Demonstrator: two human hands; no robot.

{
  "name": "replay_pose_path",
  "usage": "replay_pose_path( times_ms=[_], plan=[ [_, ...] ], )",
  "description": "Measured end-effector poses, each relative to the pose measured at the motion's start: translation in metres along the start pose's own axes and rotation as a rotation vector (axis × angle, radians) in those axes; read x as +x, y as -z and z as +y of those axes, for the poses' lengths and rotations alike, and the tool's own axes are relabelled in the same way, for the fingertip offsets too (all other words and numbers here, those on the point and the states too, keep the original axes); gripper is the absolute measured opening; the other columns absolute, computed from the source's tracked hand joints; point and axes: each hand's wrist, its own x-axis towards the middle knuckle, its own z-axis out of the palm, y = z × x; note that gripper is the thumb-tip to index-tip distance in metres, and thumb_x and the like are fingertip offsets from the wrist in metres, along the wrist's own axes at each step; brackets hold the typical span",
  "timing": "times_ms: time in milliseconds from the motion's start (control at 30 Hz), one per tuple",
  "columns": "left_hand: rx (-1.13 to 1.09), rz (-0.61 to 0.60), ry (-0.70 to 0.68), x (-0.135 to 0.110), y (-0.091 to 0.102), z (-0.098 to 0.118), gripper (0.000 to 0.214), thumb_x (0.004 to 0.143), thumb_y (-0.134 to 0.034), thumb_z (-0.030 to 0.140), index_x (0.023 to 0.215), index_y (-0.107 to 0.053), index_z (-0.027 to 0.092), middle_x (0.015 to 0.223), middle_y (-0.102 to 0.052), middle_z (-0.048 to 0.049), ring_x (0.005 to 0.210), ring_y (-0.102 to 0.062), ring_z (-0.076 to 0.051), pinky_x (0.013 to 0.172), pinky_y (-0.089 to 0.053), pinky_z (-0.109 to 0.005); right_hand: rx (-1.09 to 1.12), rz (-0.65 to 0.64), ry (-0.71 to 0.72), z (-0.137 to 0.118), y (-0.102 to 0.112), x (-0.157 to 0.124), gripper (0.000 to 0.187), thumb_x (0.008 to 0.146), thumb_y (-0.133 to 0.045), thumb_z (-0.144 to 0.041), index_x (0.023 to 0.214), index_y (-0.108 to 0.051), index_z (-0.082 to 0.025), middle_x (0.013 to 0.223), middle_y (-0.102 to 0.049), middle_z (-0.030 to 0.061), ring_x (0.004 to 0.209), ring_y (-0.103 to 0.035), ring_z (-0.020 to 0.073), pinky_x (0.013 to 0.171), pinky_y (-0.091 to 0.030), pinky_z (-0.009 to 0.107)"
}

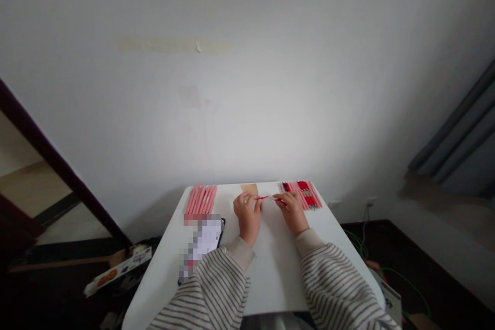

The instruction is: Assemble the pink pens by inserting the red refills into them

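Your left hand (247,218) and your right hand (292,211) are both clenched: the grip of each closes on one end of a slim red pen (267,198), which runs crosswise between them. The pen lies just short of the far edge of the white tabletop (278,278), near its middle; its fine detail is too small to tell. Your hands sit close together and do not touch. Beige ribbed cuffs (242,252) meet your wrists, and striped sleeves (336,289) run back towards the near edge.

Just beyond your left hand, a piece of kraft paper (249,188) lies at the far edge. At the far right corner, a row of pink and red pens (303,195) lies side by side, just beside your right hand. At the far left corner lies a row of pink pens (201,199), their tips towards the far edge. Nearer you along the left edge, a black-edged phone (207,240) lies flat, mostly hidden by pixelation.

Below the tabletop, a printed carton (118,270) lies on the floor at left, and a green cable (406,289) trails on the floor at right. A wall socket (370,201) and a grey curtain (452,134) appear beyond.
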Motion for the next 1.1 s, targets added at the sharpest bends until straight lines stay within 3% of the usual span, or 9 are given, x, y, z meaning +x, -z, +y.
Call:
replay_pose_path(
  times_ms=[267,1100],
  plan=[
    [-0.008,0.002,0.021,0.0018,0.0039,0.0029,0.013,0.081,-0.059,0.027,0.088,-0.069,0.023,0.104,-0.058,-0.0072,0.104,-0.050,-0.022,0.094,-0.040,-0.042,-0.072,0.053,-0.043,0.0036,-0.0003,-0.0009,0.024,0.090,-0.049,-0.029,0.100,-0.070,-0.025,0.091,-0.064,0.0073,0.096,-0.047,0.0236,0.087,-0.039,0.040],
    [0.014,-0.056,0.010,-0.0015,0.0010,0.0028,0.012,0.076,-0.066,0.025,0.085,-0.073,0.026,0.107,-0.058,-0.0065,0.107,-0.048,-0.023,0.095,-0.042,-0.044,-0.063,0.003,0.008,0.0006,-0.0032,-0.0017,0.023,0.089,-0.051,-0.028,0.101,-0.071,-0.028,0.091,-0.062,0.0067,0.097,-0.048,0.0225,0.087,-0.040,0.039]
  ],
)
